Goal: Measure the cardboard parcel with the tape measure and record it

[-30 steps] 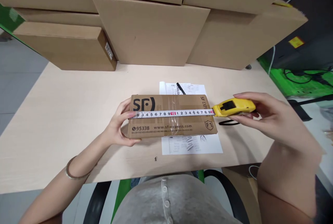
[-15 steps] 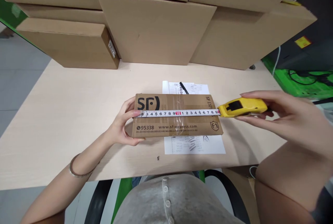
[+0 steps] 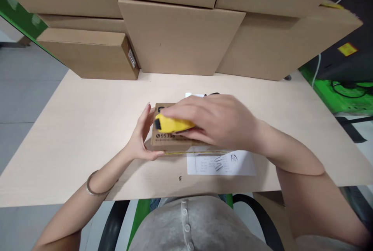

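Observation:
A small cardboard box [image 3: 186, 148] with printed lettering lies on the table. My left hand [image 3: 142, 138] grips its left end, thumb at the near edge and fingers at the far side. Above the left half of the box, my right hand [image 3: 224, 121] is closed around a yellow tape measure [image 3: 175, 124], its black-tipped end pointing left. No pulled-out blade shows. My right hand hides much of the box's top. Under the box lies a printed paper sheet [image 3: 221, 163] with pen marks; a dark pen [image 3: 214, 94] is mostly covered behind my right hand.
Large cardboard boxes [image 3: 180, 37] are stacked along the back of the pale table [image 3: 96, 126]. A flatter carton [image 3: 90, 54] stands at back left. Dark equipment and a cable [image 3: 317, 70] are on the right. A chair armrest [image 3: 113, 223] is below the table edge.
My right hand has moved left with the tape measure, from beyond the box's right end to over its left half. The blade stretched across the box is out of sight. My left thumb has left the blade.

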`<state>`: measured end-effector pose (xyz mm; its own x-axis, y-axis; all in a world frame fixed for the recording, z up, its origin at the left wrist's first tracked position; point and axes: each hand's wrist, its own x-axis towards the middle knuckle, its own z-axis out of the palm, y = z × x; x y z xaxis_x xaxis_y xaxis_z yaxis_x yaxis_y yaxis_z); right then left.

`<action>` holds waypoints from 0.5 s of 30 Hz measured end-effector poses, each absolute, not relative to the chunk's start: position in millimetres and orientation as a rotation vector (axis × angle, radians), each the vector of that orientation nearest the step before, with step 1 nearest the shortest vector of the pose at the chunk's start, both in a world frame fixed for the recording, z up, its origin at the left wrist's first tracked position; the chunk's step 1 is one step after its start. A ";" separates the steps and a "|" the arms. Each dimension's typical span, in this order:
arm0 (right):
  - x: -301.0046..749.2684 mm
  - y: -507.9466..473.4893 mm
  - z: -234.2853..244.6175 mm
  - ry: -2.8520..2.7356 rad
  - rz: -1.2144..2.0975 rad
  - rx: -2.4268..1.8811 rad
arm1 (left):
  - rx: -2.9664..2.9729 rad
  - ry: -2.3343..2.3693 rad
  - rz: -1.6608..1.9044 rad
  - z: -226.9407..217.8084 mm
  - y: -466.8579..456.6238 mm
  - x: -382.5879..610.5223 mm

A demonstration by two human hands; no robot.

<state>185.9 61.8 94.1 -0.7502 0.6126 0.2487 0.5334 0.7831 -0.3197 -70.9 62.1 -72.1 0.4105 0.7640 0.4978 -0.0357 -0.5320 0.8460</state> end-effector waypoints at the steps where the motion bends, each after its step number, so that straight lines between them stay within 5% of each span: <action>1: 189.9 58.9 99.0 -2.566 0.319 -0.914 | 1.766 0.679 1.222 -68.9 60.5 -70.1; 6: 223.5 34.0 101.6 -2.113 0.542 -1.260 | 1.235 0.885 1.087 -59.7 54.9 -60.7; 11: 230.8 20.9 57.5 -2.035 1.199 -1.283 | 1.082 1.036 1.004 -63.4 52.2 -49.1; 15: 222.1 21.9 28.4 -2.237 0.970 -1.236 | 1.124 1.052 1.007 -64.0 56.6 -45.9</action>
